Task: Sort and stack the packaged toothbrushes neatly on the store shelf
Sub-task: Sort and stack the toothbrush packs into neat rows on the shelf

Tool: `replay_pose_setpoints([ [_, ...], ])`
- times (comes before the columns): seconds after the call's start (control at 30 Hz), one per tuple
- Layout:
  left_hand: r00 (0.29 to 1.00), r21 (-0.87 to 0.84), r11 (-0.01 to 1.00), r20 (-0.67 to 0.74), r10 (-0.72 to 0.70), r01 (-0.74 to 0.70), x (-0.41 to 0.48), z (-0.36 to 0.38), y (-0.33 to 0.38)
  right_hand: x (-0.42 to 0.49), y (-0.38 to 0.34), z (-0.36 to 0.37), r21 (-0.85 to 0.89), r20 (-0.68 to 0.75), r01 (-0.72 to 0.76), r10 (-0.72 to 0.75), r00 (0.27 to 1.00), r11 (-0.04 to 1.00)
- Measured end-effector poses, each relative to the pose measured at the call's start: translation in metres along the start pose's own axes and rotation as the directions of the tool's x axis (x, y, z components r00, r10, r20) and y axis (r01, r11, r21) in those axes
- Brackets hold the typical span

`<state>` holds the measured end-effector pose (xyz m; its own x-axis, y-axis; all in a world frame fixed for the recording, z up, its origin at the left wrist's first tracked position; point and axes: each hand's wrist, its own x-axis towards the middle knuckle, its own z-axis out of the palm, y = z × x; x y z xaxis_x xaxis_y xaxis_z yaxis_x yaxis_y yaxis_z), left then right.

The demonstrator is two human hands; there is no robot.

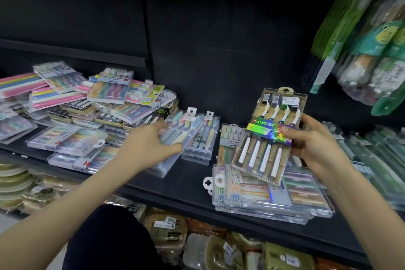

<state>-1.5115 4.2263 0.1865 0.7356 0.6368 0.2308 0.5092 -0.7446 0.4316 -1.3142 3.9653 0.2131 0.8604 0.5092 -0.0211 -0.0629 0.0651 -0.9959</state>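
My right hand (315, 144) grips a clear pack of white-handled toothbrushes (266, 138) with a shiny holographic label, held tilted above a flat stack of clear packs (263, 195) at the shelf's front. My left hand (149, 144) holds the near end of a pastel toothbrush pack (182, 129) lying on a small stack in the middle of the black shelf (186, 186). To the left, a big untidy heap of mixed colourful packs (105, 103) covers the shelf. A second pastel stack (203, 138) sits just right of my left hand.
Green packaged goods (368, 50) hang at the upper right. More greenish packs (377, 160) lie on the shelf's far right. Below the shelf edge sit packaged yellow and green items (171, 230). The back panel (219, 39) is dark.
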Motion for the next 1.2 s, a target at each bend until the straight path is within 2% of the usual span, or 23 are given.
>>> replay_pose_setpoints([
  [0.1,1.000,-0.094,0.996,-0.018,0.002,-0.004,0.033,0.029,0.026,-0.003,-0.001,-0.010,-0.007,-0.017,0.005,-0.005,1.000,1.000],
  [0.2,1.000,-0.106,0.994,-0.006,-0.017,0.016,0.061,0.063,0.048,-0.007,-0.002,-0.023,-0.034,-0.014,0.008,-0.009,1.000,0.999],
  [0.4,0.983,0.079,0.988,0.119,-0.143,0.134,0.090,0.109,0.051,-0.011,0.002,-0.050,-0.021,-0.064,-0.037,0.036,0.997,0.999],
  [0.5,0.974,0.140,0.980,0.153,-0.165,0.144,0.091,0.112,0.046,-0.009,0.003,-0.056,-0.016,-0.094,-0.077,0.075,0.993,0.997],
  [0.6,0.996,0.185,0.980,0.047,-0.078,0.068,0.084,0.101,0.052,-0.008,0.002,-0.057,-0.001,-0.039,-0.104,0.104,0.994,0.995],
  [0.63,1.000,0.106,0.994,-0.014,-0.022,0.023,0.080,0.096,0.055,-0.008,0.002,-0.057,-0.024,-0.005,-0.116,0.116,0.993,0.993],
  [0.7,0.998,-0.248,0.967,-0.037,0.050,-0.058,0.070,0.081,0.063,-0.004,-0.001,-0.057,-0.092,0.106,-0.141,0.151,0.983,0.986],
  [0.77,0.987,-0.569,0.822,0.109,0.115,-0.033,0.058,0.067,0.075,-0.001,-0.003,-0.052,-0.198,0.251,-0.193,0.240,0.938,0.961],
  [0.83,0.945,-0.666,0.746,0.242,0.219,-0.002,0.046,0.061,0.087,0.002,-0.002,-0.043,-0.409,0.326,-0.176,0.323,0.888,0.895],
  [0.93,0.884,-0.631,0.775,0.349,0.312,-0.024,0.035,0.064,0.093,0.004,0.002,-0.026,-0.672,0.360,0.001,0.325,0.875,0.741],
  [1.0,0.859,-0.585,0.811,0.400,0.320,-0.030,0.030,0.071,0.092,0.002,0.003,-0.019,-0.812,0.366,0.180,0.245,0.898,0.555],
  [1.07,0.850,-0.547,0.837,0.428,0.308,-0.027,0.023,0.078,0.089,-0.008,0.002,-0.015,-0.851,0.409,0.294,0.198,0.891,0.434],
  [1.13,0.860,-0.560,0.828,0.427,0.280,0.008,0.017,0.084,0.086,-0.021,0.007,-0.012,-0.869,0.459,0.373,0.247,0.853,0.325],
  [1.2,0.876,-0.579,0.815,0.403,0.265,0.020,0.014,0.086,0.084,-0.034,0.015,-0.009,-0.882,0.468,0.464,0.297,0.832,0.089],
])
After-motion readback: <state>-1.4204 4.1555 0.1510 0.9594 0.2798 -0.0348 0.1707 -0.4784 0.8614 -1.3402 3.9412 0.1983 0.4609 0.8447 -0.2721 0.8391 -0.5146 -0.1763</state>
